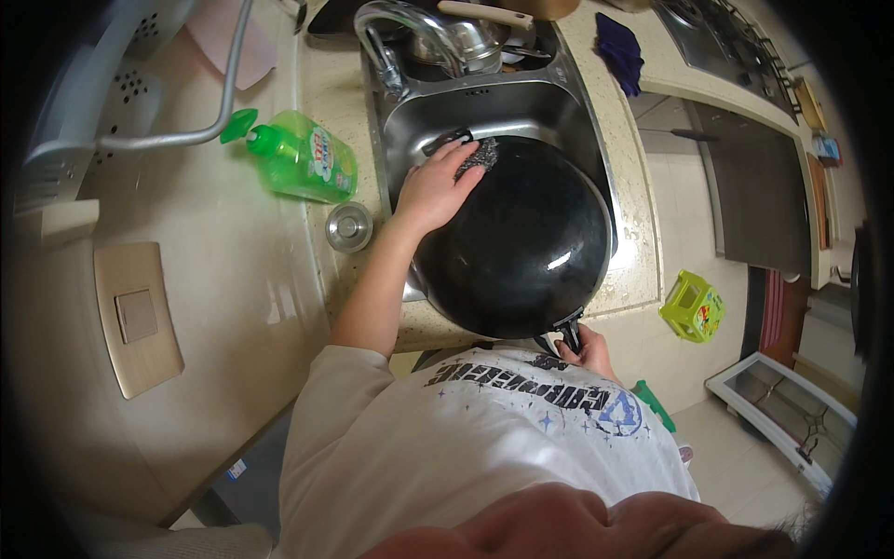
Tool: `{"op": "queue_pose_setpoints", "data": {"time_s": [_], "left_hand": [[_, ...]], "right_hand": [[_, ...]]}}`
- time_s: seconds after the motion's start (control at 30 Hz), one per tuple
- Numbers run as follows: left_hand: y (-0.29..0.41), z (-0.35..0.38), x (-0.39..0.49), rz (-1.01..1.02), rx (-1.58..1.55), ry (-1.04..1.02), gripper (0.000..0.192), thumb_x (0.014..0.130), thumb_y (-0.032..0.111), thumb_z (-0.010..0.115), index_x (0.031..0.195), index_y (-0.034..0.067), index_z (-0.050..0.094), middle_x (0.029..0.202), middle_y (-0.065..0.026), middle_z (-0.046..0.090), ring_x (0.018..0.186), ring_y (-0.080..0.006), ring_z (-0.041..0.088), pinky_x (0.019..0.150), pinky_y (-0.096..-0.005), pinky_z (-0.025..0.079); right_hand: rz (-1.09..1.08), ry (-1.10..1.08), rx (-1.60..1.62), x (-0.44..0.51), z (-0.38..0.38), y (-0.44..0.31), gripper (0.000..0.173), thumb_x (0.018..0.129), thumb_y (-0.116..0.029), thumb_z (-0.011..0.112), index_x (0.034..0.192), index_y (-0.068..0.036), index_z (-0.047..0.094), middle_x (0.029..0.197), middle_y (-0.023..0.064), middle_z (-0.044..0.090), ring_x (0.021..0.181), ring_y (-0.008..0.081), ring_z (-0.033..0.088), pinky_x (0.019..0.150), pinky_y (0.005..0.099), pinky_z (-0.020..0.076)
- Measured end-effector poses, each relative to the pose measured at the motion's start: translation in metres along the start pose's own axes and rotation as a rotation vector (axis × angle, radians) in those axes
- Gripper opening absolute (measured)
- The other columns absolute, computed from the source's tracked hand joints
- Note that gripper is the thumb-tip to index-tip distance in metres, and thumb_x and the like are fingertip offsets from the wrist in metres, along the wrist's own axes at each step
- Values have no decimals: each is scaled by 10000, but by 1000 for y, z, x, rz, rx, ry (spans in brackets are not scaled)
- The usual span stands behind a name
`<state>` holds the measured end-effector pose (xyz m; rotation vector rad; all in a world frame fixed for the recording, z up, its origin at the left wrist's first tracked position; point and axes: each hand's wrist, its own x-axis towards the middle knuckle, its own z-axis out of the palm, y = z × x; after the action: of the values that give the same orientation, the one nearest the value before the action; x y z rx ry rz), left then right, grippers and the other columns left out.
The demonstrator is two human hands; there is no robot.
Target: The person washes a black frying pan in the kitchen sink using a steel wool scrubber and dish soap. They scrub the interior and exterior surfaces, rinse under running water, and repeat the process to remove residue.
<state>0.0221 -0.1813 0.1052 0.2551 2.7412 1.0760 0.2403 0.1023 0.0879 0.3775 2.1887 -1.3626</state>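
Note:
A large round black wok (517,230) rests over the near part of the stainless steel sink (482,105), overlapping the counter's front edge. My left hand (440,185) has its fingers over a steel wool scrubber (482,155) and presses it to the wok's far left rim, beside a small dark side handle (447,140). Close to my body, my right hand (592,353) grips the wok's long black handle (571,335); part of that handle is hidden by the hand.
Left of the sink lie a green detergent bottle (304,157) and a small metal cup (349,227). A chrome faucet (380,52) arches over the sink's far end, near pots (464,45). A purple cloth (619,52) hangs at the right counter edge. A green stool (691,307) stands on the floor.

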Motion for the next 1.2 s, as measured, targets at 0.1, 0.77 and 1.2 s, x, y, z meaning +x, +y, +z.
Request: {"op": "queue_pose_setpoints", "data": {"time_s": [0.1,0.77,1.2], "left_hand": [[14,9,-7,142,126,119,457,913,352,545,1322,151,521,1409,-138,449,1299,-333,417,1045,-453,355],[54,8,-9,172,323,161,423,947,318,484,1340,162,492,1429,-127,417,1334,-321,367,1020,-548,339],[97,59,-56,586,402,190,494,832,322,646,1282,141,549,1411,-147,433,1306,-357,388,1021,-537,326]], "right_hand": [[-130,43,-8,3,3,15,187,818,-74,667,947,43,598,663,128,591,611,110,496,568,289,438],[-314,243,-42,6,26,42,327,857,-275,694,806,28,582,591,173,509,514,258,416,517,356,396],[-259,211,86,16,31,52,310,881,-256,663,779,27,590,570,114,509,531,176,418,521,339,392]]}}
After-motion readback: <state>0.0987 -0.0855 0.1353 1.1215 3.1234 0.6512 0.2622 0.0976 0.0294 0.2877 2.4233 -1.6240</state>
